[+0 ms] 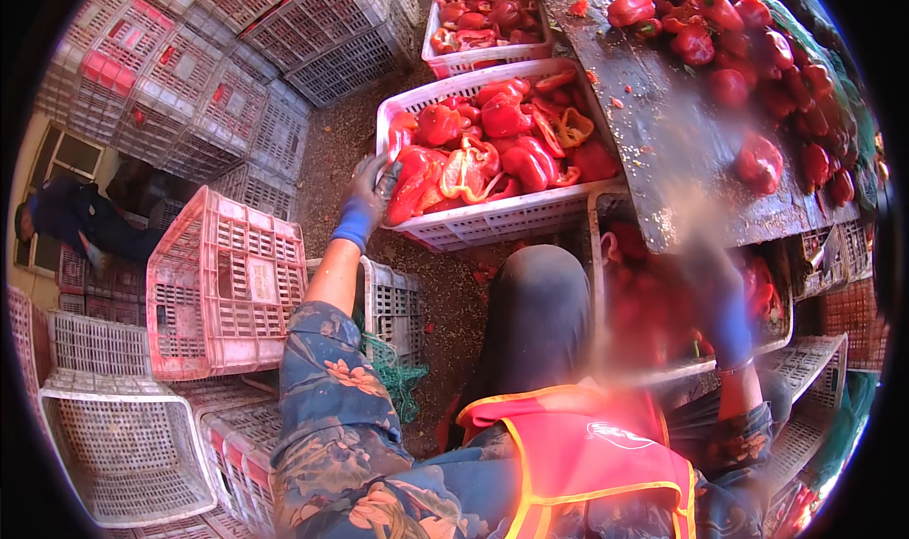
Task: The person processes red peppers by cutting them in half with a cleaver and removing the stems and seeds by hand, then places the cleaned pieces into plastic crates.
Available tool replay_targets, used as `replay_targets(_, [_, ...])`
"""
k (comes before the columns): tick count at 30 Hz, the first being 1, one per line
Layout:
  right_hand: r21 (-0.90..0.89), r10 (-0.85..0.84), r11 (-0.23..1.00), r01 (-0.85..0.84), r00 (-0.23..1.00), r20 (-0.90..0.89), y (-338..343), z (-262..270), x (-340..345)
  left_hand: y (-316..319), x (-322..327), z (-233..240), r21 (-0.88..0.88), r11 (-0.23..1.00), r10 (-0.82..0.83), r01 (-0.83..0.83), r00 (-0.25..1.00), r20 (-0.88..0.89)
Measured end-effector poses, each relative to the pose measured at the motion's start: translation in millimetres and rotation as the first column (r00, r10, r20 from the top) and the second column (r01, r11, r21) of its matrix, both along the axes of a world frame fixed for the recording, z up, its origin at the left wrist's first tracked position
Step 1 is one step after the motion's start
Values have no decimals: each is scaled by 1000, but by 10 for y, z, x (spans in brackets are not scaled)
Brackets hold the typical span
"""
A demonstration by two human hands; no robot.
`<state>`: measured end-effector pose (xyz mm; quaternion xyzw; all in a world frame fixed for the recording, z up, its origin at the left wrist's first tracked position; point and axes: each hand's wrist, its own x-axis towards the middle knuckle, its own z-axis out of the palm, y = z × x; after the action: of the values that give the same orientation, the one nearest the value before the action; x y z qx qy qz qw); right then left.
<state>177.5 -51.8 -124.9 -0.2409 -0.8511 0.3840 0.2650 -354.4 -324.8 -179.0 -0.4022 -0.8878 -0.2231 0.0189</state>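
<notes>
My left hand [369, 192], in a dark glove with a blue cuff, is at the near left corner of a white plastic crate [490, 216], its fingers hooked over the rim. Red bell peppers [490, 141], cut open with pale ribs and seeds showing, fill that crate. On the right, my right hand [710, 283], gloved with a blue cuff too, is smeared by blur at the near edge of a dark work table [639, 113]. Whether it holds anything cannot be made out. Beneath it a second crate [788, 312] holds red peppers, partly blurred.
Whole red peppers [731, 35] are heaped on the table beside green netting [845, 77]. Another crate of cut peppers [490, 14] stands beyond. Stacked crates [177, 70] rise at left, near a tilted crate [248, 283]. A person [92, 212] bends at far left. Green net [398, 376] hangs low.
</notes>
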Motion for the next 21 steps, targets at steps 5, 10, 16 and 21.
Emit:
replay_targets(5, [-280, 46, 959, -40, 999, 15, -21, 4, -209, 319, 22, -427, -135, 987, -119, 86, 958, -261])
replay_targets(10, [-360, 68, 930, -72, 997, -24, 83, -346, 169, 742, 218, -706, -263, 963, -111, 60, 976, -186])
replay_targets(16, [-380, 33, 925, -9, 998, 57, 144, -325, 347, 579, 204, -988, -169, 973, -183, 160, 974, -131])
replay_targets(21, [-336, -186, 909, 249, 960, 207, -12, 87, 411, 648, -26, -1001, 14, 925, -380, 380, 925, 29])
